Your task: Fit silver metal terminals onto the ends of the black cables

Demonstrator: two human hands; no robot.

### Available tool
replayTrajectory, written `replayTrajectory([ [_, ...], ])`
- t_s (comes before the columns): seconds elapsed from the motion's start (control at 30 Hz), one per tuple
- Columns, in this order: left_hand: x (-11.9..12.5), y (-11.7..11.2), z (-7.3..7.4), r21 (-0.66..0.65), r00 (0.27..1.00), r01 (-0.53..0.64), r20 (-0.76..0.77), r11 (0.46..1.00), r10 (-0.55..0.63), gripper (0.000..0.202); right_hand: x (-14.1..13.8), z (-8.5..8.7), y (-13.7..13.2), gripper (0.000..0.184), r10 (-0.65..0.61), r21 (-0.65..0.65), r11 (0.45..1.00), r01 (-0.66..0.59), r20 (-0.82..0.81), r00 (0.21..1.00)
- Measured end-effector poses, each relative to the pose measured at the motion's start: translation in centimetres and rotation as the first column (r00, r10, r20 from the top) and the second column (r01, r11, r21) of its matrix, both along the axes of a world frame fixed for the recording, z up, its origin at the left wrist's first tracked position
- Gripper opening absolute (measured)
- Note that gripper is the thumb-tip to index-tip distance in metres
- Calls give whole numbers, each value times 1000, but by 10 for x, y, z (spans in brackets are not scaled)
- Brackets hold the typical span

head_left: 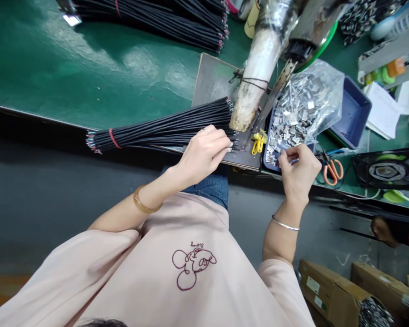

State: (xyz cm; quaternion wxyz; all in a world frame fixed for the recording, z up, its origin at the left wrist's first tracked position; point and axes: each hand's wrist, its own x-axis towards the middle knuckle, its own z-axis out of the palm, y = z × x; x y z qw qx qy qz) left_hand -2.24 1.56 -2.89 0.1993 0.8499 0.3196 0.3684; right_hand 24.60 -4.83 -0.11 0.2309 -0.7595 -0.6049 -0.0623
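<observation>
A bundle of black cables (163, 123), tied with a red band near its left end, lies along the table's front edge. My left hand (204, 150) rests over the near side of the bundle, its fingers closed on a black cable whose stripped end pokes out past the fingertips. Small metal connector shells (289, 127) fill a blue tray (276, 167), partly inside a clear plastic bag (327, 97). At the tray's front edge my right hand (300, 170) makes a pinch with thumb and forefinger; whatever is between them is too small to make out.
A whitish wrapped tube (254, 86) and a metal arm slant down over a grey board (207, 81). Yellow snips (258, 143) lie beside the tray. Orange-handled pliers (333, 172), a second blue tray (356, 111) and a black fan (388, 170) stand to the right. More cables (163, 20) lie behind.
</observation>
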Motion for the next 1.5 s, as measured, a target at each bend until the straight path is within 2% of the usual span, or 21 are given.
replayTrajectory([
  [0.1,-2,-2,5,-5,999,0,37,1000,0,21,-21,7,-10,17,16,160,987,17,-204,979],
  [0.23,-2,-8,13,13,998,39,56,999,-40,15,-55,17,-24,20,146,241,970,-26,-494,857],
  [0.27,-1,-10,16,5,996,70,62,998,-70,14,-63,18,-26,18,158,268,963,-22,-500,851],
  [0.33,2,-14,21,-39,990,120,85,992,-116,12,-77,16,-29,13,166,354,935,-9,-417,893],
  [0.43,8,-20,28,-204,985,106,156,973,-75,11,-91,9,-29,7,222,440,896,-56,-338,915],
  [0.5,10,-22,31,-376,977,101,211,921,-22,11,-96,4,-28,7,282,419,903,-95,-410,868],
  [0.57,12,-22,32,-524,964,136,265,841,10,11,-100,-1,-26,9,305,358,926,-123,-512,803],
  [0.63,12,-22,32,-600,951,169,307,782,30,12,-102,-5,-24,9,305,301,942,-146,-597,742],
  [0.7,11,-22,31,-618,943,182,330,765,43,12,-104,-7,-22,7,304,273,949,-157,-657,690],
  [0.87,9,-23,30,-585,943,182,331,790,29,12,-106,-8,-22,4,308,272,950,-153,-744,592],
  [1.0,8,-24,30,-557,947,180,321,811,10,12,-103,-11,-21,4,296,244,955,-168,-775,559],
  [1.13,6,-23,29,-484,948,185,316,856,-26,10,-99,-14,-22,3,327,257,945,-203,-789,520],
  [1.2,6,-22,28,-433,953,193,298,880,-62,9,-99,-12,-24,5,350,279,937,-212,-763,543],
  [1.33,6,-22,26,-301,968,189,216,935,-126,12,-99,-3,-29,11,351,266,935,-235,-593,724],
  [1.4,6,-23,25,-286,969,177,221,942,-115,11,-99,-1,-30,12,354,260,934,-244,-599,718],
  [1.5,5,-25,24,-305,961,174,262,936,-93,9,-99,-4,-29,12,354,281,935,-217,-702,618],
])
